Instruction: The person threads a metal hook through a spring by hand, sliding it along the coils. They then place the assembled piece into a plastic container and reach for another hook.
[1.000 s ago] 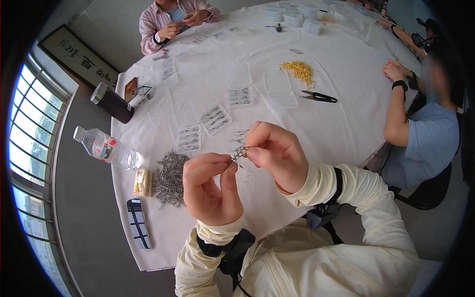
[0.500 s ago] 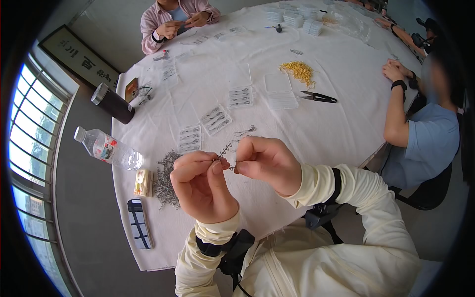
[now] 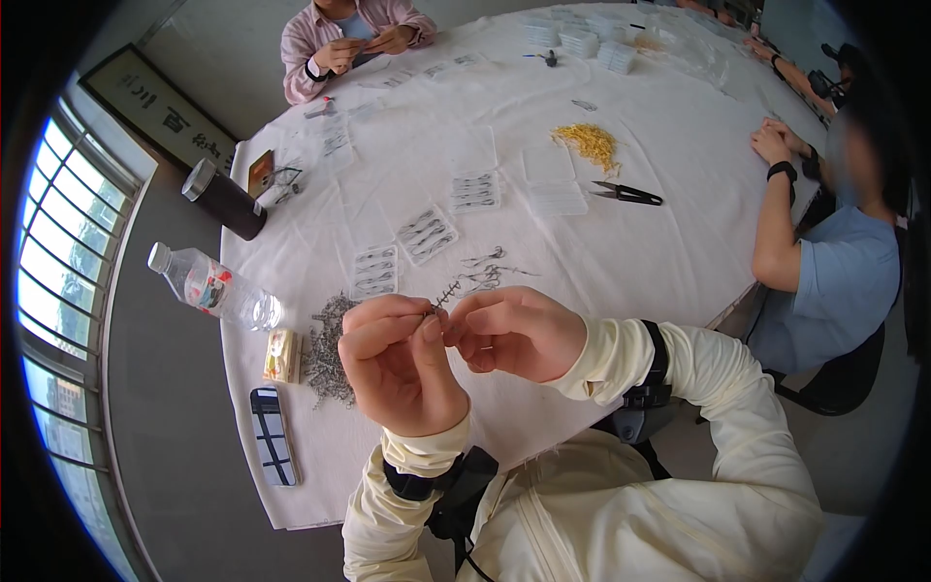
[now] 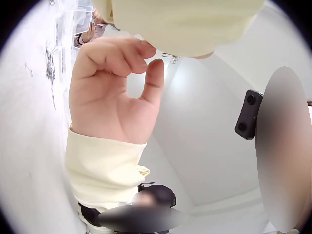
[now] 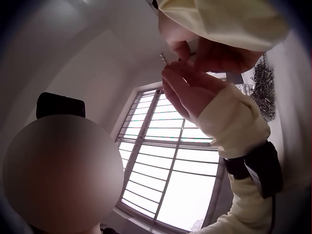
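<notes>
You're pinching the wire coil (image 3: 449, 292) in your left hand (image 3: 400, 364), likely steadying it, one end jutting past the fingertips (image 3: 431, 333), while your right hand (image 3: 524, 338) is sitting alongside, grip unclear.

The left grip (image 4: 114, 90), a bare hand, shows its palm, fingers curled and thumb raised close to them. Thin wire loops (image 4: 170, 55) show just past the tips. A cream sleeve (image 4: 180, 24) crosses above; a cream cuff (image 4: 105, 158) wraps the wrist. Leftward, wire pieces (image 4: 50, 73) lie on the white table (image 4: 27, 126), near clear boxes (image 4: 82, 20).
</notes>
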The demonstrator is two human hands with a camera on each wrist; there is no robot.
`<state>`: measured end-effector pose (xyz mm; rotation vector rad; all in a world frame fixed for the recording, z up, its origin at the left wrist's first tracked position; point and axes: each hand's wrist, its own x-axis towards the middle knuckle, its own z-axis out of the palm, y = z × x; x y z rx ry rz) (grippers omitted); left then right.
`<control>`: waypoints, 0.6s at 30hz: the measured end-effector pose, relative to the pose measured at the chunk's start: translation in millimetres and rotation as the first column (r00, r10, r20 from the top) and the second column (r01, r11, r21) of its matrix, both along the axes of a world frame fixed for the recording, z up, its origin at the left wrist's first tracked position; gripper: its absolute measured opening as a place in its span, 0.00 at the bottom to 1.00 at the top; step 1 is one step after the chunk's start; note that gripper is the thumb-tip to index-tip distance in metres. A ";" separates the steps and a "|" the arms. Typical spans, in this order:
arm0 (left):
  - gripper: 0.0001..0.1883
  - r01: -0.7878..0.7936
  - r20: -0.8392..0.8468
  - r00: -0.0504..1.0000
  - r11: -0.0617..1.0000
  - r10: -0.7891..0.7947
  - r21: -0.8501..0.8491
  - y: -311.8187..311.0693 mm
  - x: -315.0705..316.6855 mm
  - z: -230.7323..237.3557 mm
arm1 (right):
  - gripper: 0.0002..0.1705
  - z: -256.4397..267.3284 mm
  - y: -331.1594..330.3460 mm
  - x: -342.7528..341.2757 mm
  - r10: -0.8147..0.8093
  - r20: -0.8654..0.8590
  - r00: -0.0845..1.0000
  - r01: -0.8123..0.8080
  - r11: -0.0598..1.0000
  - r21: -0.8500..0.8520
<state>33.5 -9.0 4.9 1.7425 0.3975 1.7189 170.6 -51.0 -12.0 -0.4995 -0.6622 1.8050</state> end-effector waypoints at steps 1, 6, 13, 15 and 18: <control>0.08 -0.001 -0.011 1.000 1.000 0.001 0.009 0.2 -0.2 -0.3 | 0.11 2.2 -0.3 -0.7 -0.016 -0.026 1.000 0.016 1.000 -0.014; 0.09 -0.002 -0.031 1.000 1.000 0.003 0.028 2.1 -1.0 -3.4 | 0.09 -2.5 1.0 -0.8 -0.043 -0.044 0.998 0.043 0.999 -0.016; 0.10 0.027 -0.047 0.998 0.999 -0.029 -0.043 2.9 -0.1 -1.6 | 0.04 7.8 -0.9 7.4 -0.282 0.206 0.937 0.248 0.952 0.179; 0.07 0.030 -0.046 0.998 0.996 -0.034 -0.079 3.5 1.4 -1.6 | 0.04 11.9 -2.3 9.3 -0.372 0.310 0.875 0.292 0.916 0.275; 0.05 0.065 -0.055 0.996 0.987 -0.074 -0.148 5.3 1.8 -3.7 | 0.04 15.4 -1.6 14.4 -0.625 0.446 0.641 0.326 0.747 0.579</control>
